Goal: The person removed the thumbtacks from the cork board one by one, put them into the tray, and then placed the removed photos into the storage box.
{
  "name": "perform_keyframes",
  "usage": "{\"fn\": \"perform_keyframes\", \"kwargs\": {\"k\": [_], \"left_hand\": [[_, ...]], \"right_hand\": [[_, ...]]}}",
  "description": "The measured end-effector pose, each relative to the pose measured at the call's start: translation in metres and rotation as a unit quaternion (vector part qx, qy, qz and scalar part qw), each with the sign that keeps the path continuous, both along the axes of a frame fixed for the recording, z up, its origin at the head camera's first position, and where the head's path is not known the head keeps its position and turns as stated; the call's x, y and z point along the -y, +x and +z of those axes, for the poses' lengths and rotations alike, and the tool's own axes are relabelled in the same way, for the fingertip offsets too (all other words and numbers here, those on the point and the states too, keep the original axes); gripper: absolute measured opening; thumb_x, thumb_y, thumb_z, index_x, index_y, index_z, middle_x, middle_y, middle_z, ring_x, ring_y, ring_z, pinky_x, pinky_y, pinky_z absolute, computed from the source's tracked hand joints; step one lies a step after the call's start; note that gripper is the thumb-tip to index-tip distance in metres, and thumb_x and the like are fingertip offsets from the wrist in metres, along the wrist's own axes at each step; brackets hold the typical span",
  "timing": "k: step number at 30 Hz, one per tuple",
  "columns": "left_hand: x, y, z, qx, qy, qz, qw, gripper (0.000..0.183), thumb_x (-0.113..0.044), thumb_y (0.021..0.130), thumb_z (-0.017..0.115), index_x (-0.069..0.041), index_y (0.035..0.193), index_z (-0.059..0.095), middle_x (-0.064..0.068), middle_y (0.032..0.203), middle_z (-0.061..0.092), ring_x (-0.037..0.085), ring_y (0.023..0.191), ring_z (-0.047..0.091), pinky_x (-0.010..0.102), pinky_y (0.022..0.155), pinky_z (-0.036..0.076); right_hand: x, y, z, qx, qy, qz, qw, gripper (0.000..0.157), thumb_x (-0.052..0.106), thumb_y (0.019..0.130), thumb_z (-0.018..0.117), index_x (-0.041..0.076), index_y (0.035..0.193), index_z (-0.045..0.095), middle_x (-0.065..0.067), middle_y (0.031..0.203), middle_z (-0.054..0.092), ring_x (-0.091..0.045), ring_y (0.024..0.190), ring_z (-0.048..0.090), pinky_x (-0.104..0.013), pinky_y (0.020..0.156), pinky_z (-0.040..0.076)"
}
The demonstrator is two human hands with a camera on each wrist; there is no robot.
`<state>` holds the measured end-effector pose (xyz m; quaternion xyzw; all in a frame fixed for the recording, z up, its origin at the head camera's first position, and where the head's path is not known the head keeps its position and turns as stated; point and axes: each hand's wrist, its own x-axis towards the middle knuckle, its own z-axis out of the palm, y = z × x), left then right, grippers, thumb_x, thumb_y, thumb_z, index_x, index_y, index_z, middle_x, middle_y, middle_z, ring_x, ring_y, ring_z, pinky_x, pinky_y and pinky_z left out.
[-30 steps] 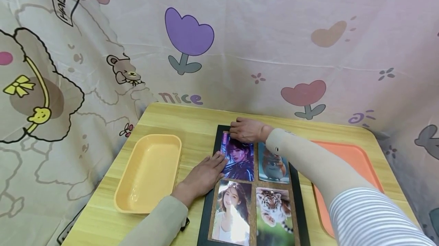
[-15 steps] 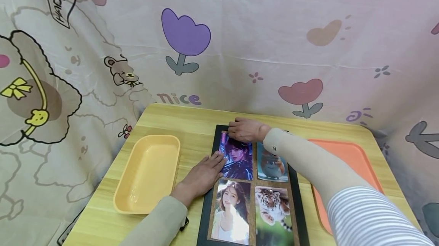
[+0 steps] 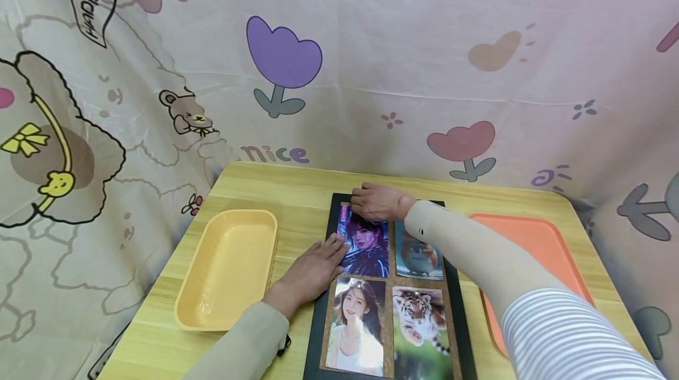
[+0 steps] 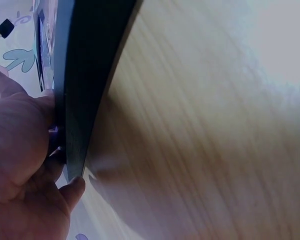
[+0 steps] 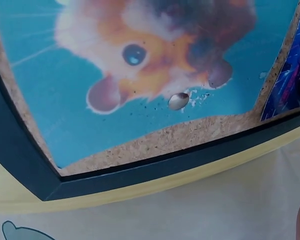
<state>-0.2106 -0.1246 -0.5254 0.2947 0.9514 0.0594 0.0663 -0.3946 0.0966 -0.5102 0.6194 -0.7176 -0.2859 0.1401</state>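
Note:
A cork board in a black frame point(image 3: 461, 333) lies on the table with photo cards on it. My left hand point(image 3: 312, 271) rests its extended fingers on the left edge of a purple neon picture point(image 3: 366, 259), over the frame's left bar. In the left wrist view its thumb point(image 4: 74, 190) is beside the frame's outer side. My right hand point(image 3: 379, 202) bends over the top of that picture; its fingertips and anything under them are hidden. A silver thumbtack point(image 5: 178, 101) sits at the top of the hamster picture point(image 5: 115, 130).
Left of the board stands a yellow tray point(image 3: 228, 268). An orange tray point(image 3: 530, 233) lies at the right, partly behind my right sleeve. A portrait photo point(image 3: 354, 333) and a tiger photo point(image 3: 421, 333) fill the board's near half. A patterned curtain point(image 3: 371, 62) hangs behind the table.
Both hands keep their places on the board. The head view has shifted slightly, so the scene sits a little further left.

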Motion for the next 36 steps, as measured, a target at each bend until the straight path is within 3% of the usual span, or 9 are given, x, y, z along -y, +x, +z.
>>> {"fn": "perform_keyframes", "kwargs": {"k": [15, 31, 36], "left_hand": [[-0.0002, 0.0008, -0.0006, -0.01, -0.009, 0.007, 0.9999, 0.054, -0.035, 0.113, 0.049, -0.011, 0.161, 0.046, 0.009, 0.169, 0.04, 0.028, 0.159, 0.032, 0.057, 0.126, 0.033], [0.0006, 0.0022, -0.0022, -0.029, 0.002, 0.012, 0.9995, 0.051, -0.034, 0.112, 0.051, -0.012, 0.158, 0.051, 0.008, 0.165, 0.046, 0.029, 0.157, 0.037, 0.056, 0.125, 0.036], [0.0003, 0.0025, -0.0032, -0.019, 0.002, 0.016, 0.9997, 0.052, -0.035, 0.113, 0.05, -0.013, 0.159, 0.049, 0.007, 0.167, 0.044, 0.028, 0.158, 0.034, 0.056, 0.126, 0.034]], "right_hand": [[-0.001, 0.0016, 0.0002, 0.013, -0.024, -0.024, 0.999, 0.029, 0.03, 0.111, 0.051, 0.013, 0.124, 0.07, -0.001, 0.112, 0.069, -0.022, 0.102, 0.057, -0.037, 0.089, 0.051], [0.0039, 0.0063, 0.004, 0.035, -0.011, -0.06, 0.997, 0.029, 0.03, 0.111, 0.051, 0.013, 0.123, 0.071, -0.001, 0.114, 0.07, -0.022, 0.105, 0.057, -0.04, 0.101, 0.049], [0.0057, 0.0071, 0.0042, 0.029, 0.002, -0.057, 0.998, 0.028, 0.027, 0.112, 0.05, 0.013, 0.123, 0.071, -0.001, 0.115, 0.071, -0.022, 0.107, 0.058, -0.041, 0.102, 0.048]]}}
